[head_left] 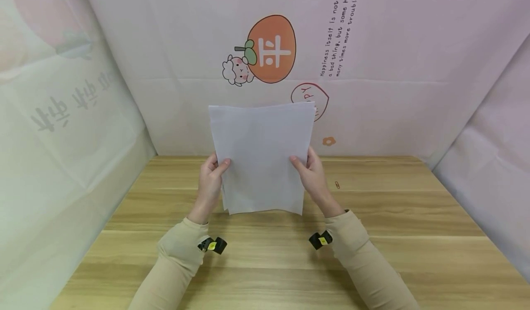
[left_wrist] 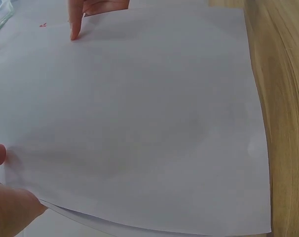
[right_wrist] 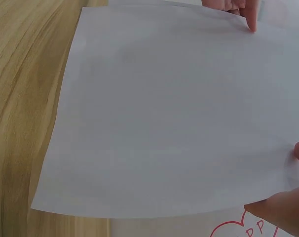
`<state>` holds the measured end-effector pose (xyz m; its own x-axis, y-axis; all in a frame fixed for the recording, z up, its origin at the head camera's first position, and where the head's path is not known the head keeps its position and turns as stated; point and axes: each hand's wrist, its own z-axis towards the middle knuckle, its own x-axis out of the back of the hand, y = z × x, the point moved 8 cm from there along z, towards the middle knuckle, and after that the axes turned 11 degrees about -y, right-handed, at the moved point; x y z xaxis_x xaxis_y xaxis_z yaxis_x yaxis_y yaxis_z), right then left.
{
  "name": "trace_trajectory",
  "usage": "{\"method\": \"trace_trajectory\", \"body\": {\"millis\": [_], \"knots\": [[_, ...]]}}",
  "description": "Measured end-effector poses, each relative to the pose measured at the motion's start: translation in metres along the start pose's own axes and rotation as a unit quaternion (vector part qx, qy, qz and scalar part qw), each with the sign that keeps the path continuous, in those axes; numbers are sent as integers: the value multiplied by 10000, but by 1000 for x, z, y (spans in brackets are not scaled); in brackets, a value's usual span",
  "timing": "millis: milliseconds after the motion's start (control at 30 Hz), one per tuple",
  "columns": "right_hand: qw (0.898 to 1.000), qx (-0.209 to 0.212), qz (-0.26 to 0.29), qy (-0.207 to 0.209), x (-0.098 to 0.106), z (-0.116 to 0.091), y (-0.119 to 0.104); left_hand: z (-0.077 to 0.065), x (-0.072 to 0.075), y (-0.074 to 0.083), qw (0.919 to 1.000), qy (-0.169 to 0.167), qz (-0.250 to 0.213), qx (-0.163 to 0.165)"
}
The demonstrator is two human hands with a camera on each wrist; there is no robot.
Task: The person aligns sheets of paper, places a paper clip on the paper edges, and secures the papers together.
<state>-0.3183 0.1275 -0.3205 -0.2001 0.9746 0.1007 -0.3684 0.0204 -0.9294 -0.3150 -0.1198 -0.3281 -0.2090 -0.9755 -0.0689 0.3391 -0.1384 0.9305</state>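
A few sheets of white paper [head_left: 262,158] are held up off the wooden table, their edges slightly out of line at the lower left. My left hand [head_left: 211,179] grips the left edge, thumb on the near face and fingers behind. On the opposite edge my right hand [head_left: 312,174] pinches the sheets the same way. The paper [left_wrist: 139,113] fills most of the left wrist view, with the right thumb pressing near its far edge. Seen from the right wrist, the paper [right_wrist: 169,113] bows a little between the hands.
A small red paper clip [head_left: 337,185] lies on the wooden table [head_left: 372,236], right of the right hand. Behind the table hangs a pale printed cloth [head_left: 186,48] with an orange fruit drawing and lettering. More white cloth [head_left: 54,163] closes off the left side.
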Motion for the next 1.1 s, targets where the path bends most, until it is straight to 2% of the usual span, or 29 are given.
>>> {"method": "trace_trajectory", "body": {"millis": [600,867,1100], "knots": [[9985,524,28,-139,1,-1,-2,-2,0,5,9995,128,83,-268],[9964,843,38,-101,1,-1,-6,-3,1,9,9983,188,135,-544],[9955,939,-108,-117,0,-1,-7,-4,0,9,9969,162,327,-698]]}}
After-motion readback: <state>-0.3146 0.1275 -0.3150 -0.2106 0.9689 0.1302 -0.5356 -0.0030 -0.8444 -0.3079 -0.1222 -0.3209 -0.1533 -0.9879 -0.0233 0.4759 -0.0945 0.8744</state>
